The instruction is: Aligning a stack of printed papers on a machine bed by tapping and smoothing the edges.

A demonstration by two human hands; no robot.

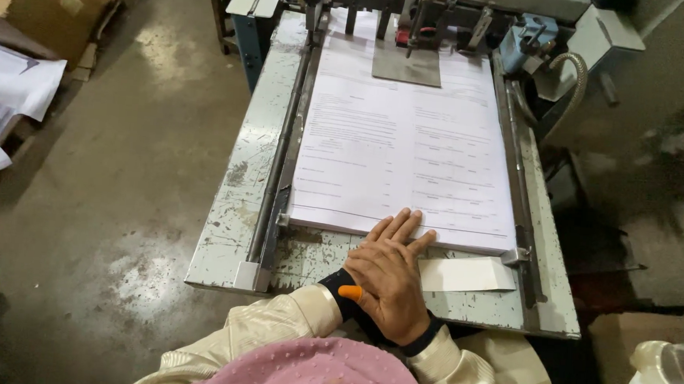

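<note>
Both hands [388, 278] stacked, flat, holding nothing; fingertips [403, 223] rest on paper stack's [408, 141] near edge on desk [234, 209].

Left hand [369, 258] mostly under right hand [390, 286]

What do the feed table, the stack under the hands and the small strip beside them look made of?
Feed table: painted metal, judging by pale grey paint chipped to dark patches. Stack: white printed paper sheets, matte, with layered edges showing at the near side. Small strip: plain white paper or thin card; which one is unclear. The right hand lies over the left, fingertips on the stack's near edge.
</note>
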